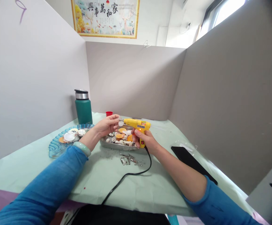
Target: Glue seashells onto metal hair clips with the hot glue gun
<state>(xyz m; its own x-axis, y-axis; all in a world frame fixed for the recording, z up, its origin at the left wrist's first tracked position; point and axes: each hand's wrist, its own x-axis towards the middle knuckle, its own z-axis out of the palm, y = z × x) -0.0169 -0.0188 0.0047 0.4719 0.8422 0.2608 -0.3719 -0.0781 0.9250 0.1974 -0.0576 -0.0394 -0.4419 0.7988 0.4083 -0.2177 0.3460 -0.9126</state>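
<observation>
My right hand (144,140) is wrapped round the handle of a yellow glue gun (136,123), its nozzle pointing left. Between the fingertips of my left hand (110,125) is a small, pale, round shell (121,123), right at the nozzle's tip. Whether the two touch I cannot tell. Below both hands stands a metal tray (119,147) filled with white and orange shells (123,136), partly hidden by my right hand. A small pile of metal clips (127,160) lies on the table in front of the tray.
A blue scalloped plate (53,148) with shells sits left, beside a green bottle (83,107). Behind the tray is a red cup (109,113). The gun's black cord (126,174) runs over the table's front edge. At right lies a flat black object (192,162). Grey panels (136,78) enclose the table.
</observation>
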